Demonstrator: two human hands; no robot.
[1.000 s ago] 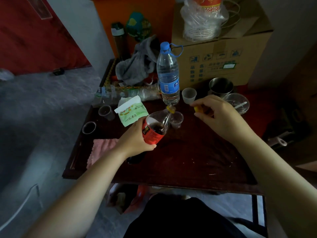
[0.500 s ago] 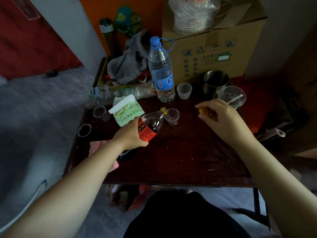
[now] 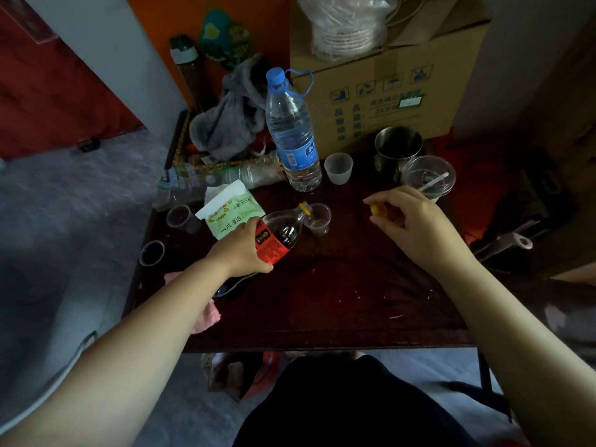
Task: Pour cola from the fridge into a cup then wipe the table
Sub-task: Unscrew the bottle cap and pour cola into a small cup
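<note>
Your left hand (image 3: 242,250) grips the cola bottle (image 3: 283,233) mid-label; expect soft plastic, squeeze lightly. Your right hand (image 3: 416,224) pinches what seems the cap (image 3: 375,209).

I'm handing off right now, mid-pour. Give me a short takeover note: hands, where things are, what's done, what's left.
Left hand grips the cola bottle, tilted, its mouth over the small clear cup mid-table.
Right hand pinches the yellow cap to the right of the cup.
Done: bottle out, uncapped, at the cup.
Left: finish the pour (fill level hard to read), recap, then wipe the table, probably with the pink cloth at its front left edge.
</note>
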